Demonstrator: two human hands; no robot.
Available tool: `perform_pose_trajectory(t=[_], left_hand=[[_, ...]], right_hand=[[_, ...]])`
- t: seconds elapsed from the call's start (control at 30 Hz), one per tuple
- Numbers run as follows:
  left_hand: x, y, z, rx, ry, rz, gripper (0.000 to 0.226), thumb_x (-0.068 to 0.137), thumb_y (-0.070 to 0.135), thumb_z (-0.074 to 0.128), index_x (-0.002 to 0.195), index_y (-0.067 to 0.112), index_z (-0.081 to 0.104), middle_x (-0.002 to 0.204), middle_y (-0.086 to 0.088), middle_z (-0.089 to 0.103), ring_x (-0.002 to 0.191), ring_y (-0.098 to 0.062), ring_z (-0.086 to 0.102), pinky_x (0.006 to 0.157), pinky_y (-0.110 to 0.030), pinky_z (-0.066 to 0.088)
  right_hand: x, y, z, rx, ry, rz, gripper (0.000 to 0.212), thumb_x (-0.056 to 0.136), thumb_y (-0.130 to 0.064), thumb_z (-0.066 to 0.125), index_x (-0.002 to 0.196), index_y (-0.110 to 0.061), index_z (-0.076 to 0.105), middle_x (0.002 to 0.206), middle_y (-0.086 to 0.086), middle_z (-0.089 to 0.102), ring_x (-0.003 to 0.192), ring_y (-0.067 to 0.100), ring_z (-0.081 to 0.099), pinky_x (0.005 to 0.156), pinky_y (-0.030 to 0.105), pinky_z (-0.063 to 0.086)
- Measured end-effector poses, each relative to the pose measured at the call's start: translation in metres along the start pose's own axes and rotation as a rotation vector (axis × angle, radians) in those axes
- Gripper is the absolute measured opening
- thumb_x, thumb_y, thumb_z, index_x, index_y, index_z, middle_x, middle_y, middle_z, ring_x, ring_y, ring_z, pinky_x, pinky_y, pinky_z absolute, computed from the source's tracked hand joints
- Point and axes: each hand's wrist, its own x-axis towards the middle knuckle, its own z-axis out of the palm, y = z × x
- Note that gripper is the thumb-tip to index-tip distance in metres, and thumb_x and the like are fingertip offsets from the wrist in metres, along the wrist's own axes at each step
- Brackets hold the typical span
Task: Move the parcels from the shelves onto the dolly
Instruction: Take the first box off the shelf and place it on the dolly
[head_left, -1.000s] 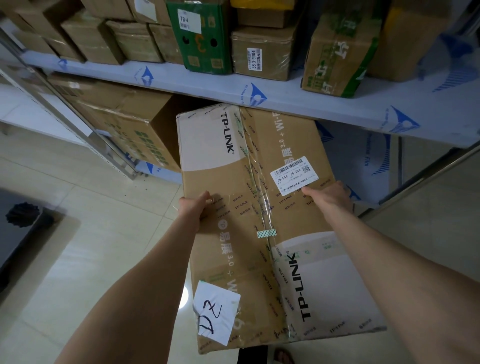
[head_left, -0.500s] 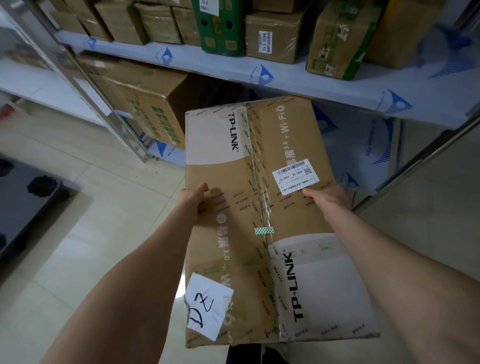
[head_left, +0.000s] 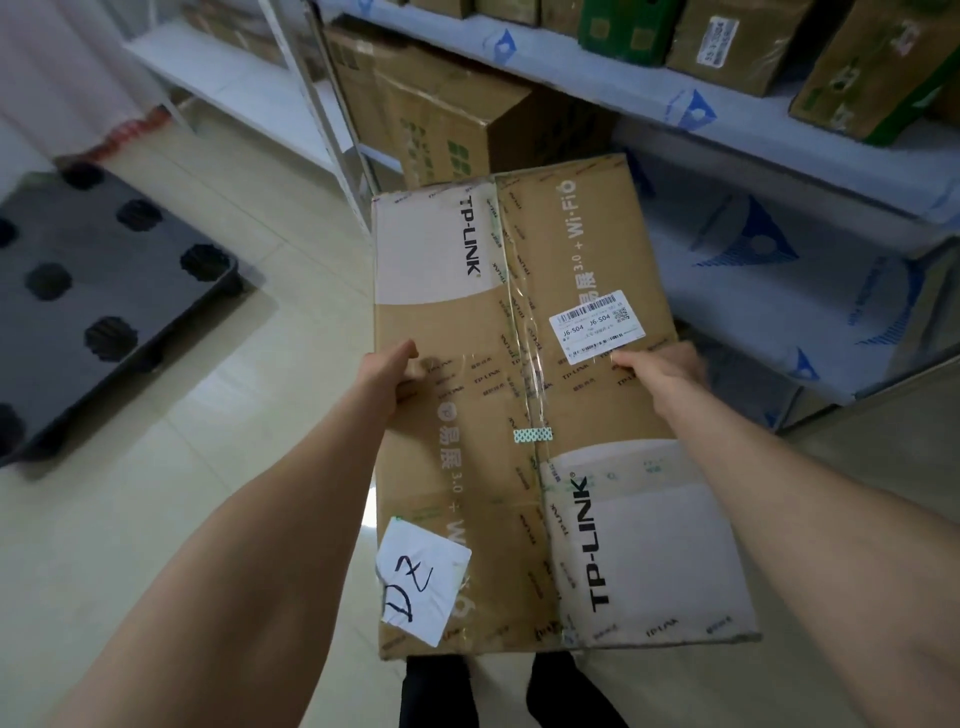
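I carry a long flat cardboard TP-LINK parcel (head_left: 519, 467) clear of the shelves, above the floor in front of me. It bears a barcode label and a white note marked "D2". My left hand (head_left: 389, 371) grips its left edge, thumb on top. My right hand (head_left: 660, 364) grips its right edge just below the barcode label. The black dolly (head_left: 93, 291) with round holes sits on the floor at the left, with nothing on the part that shows. More parcels (head_left: 727, 36) stand on the upper shelf.
A big brown box (head_left: 447, 119) fills the lower shelf's left end. The lower shelf board (head_left: 779, 301) on the right is bare, wrapped in blue-printed film. A metal upright (head_left: 332, 114) stands between shelf and dolly. Beige tiled floor (head_left: 208, 467) lies between. My feet show below the parcel.
The parcel has come out of the lower shelf. My view has swung left, bringing the dolly into sight. Both hands keep the same grip.
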Motion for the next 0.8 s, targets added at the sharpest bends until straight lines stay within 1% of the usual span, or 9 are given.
perform_pose_trajectory(t=[0.07, 0.13, 0.23, 0.37, 0.47, 0.53, 0.67, 0.73, 0.8], left_hand=[[0.004, -0.006, -0.036, -0.022, 0.027, -0.017, 0.017, 0.084, 0.023, 0.056, 0.079, 0.01, 0.046, 0.073, -0.006, 0.049, 0.057, -0.018, 0.047, 0.051, -0.024, 0.034], [0.011, -0.011, -0.073, -0.017, 0.056, -0.037, 0.018, 0.084, 0.026, 0.056, 0.081, 0.01, 0.048, 0.079, -0.007, 0.05, 0.059, -0.018, 0.047, 0.053, -0.025, 0.034], [0.024, -0.017, -0.134, -0.041, 0.08, -0.043, 0.021, 0.084, 0.027, 0.056, 0.093, 0.008, 0.049, 0.075, -0.006, 0.048, 0.06, -0.018, 0.045, 0.053, -0.025, 0.034], [0.05, -0.028, -0.221, -0.117, 0.14, -0.04, 0.016, 0.083, 0.025, 0.056, 0.083, 0.011, 0.049, 0.08, -0.007, 0.049, 0.058, -0.018, 0.046, 0.054, -0.023, 0.036], [0.066, -0.034, -0.281, -0.171, 0.167, -0.055, 0.015, 0.08, 0.025, 0.054, 0.083, 0.012, 0.049, 0.069, -0.006, 0.045, 0.054, -0.019, 0.043, 0.054, -0.023, 0.035], [0.078, -0.039, -0.321, -0.186, 0.188, -0.079, 0.017, 0.075, 0.027, 0.054, 0.083, 0.013, 0.049, 0.066, -0.006, 0.044, 0.054, -0.02, 0.042, 0.055, -0.023, 0.035], [0.122, -0.063, -0.403, -0.256, 0.26, -0.129, 0.032, 0.056, 0.028, 0.051, 0.085, 0.015, 0.051, 0.073, -0.005, 0.052, 0.06, -0.021, 0.05, 0.061, -0.024, 0.038], [0.118, -0.06, -0.435, -0.281, 0.284, -0.139, 0.023, 0.059, 0.026, 0.048, 0.078, 0.014, 0.046, 0.068, -0.006, 0.048, 0.053, -0.02, 0.043, 0.054, -0.022, 0.033], [0.118, -0.059, -0.465, -0.315, 0.343, -0.122, 0.009, 0.073, 0.019, 0.046, 0.077, 0.013, 0.042, 0.065, -0.005, 0.042, 0.048, -0.018, 0.037, 0.049, -0.022, 0.028]], right_hand=[[-0.017, -0.015, 0.026, -0.02, -0.022, -0.016, 0.078, 0.058, -0.043, 0.088, 0.123, -0.014, 0.057, 0.124, 0.009, 0.06, 0.102, 0.031, 0.062, 0.083, 0.04, 0.054], [-0.036, -0.03, 0.053, -0.038, -0.036, -0.042, 0.081, 0.058, -0.044, 0.088, 0.125, -0.013, 0.056, 0.127, 0.009, 0.059, 0.105, 0.032, 0.061, 0.087, 0.044, 0.054], [-0.065, -0.054, 0.101, -0.047, -0.067, -0.077, 0.08, 0.054, -0.046, 0.088, 0.122, -0.013, 0.06, 0.125, 0.008, 0.061, 0.103, 0.031, 0.063, 0.088, 0.043, 0.054], [-0.109, -0.089, 0.171, -0.022, -0.128, -0.141, 0.074, 0.051, -0.042, 0.09, 0.114, -0.011, 0.066, 0.119, 0.01, 0.064, 0.099, 0.029, 0.065, 0.086, 0.04, 0.054], [-0.139, -0.116, 0.222, 0.015, -0.196, -0.18, 0.063, 0.056, -0.031, 0.091, 0.109, -0.008, 0.066, 0.115, 0.009, 0.067, 0.097, 0.029, 0.066, 0.087, 0.039, 0.054], [-0.162, -0.136, 0.255, 0.0, -0.23, -0.219, 0.06, 0.057, -0.03, 0.09, 0.107, -0.007, 0.067, 0.113, 0.01, 0.068, 0.096, 0.028, 0.067, 0.086, 0.038, 0.054], [-0.209, -0.181, 0.32, -0.101, -0.262, -0.267, 0.071, 0.049, -0.043, 0.086, 0.11, -0.013, 0.066, 0.117, 0.01, 0.065, 0.096, 0.03, 0.065, 0.087, 0.039, 0.053], [-0.228, -0.204, 0.351, -0.136, -0.294, -0.292, 0.07, 0.051, -0.042, 0.085, 0.112, -0.013, 0.065, 0.118, 0.011, 0.064, 0.098, 0.031, 0.063, 0.089, 0.039, 0.053], [-0.245, -0.227, 0.382, -0.159, -0.329, -0.325, 0.067, 0.054, -0.038, 0.086, 0.112, -0.013, 0.065, 0.119, 0.011, 0.063, 0.099, 0.031, 0.063, 0.09, 0.039, 0.053]])
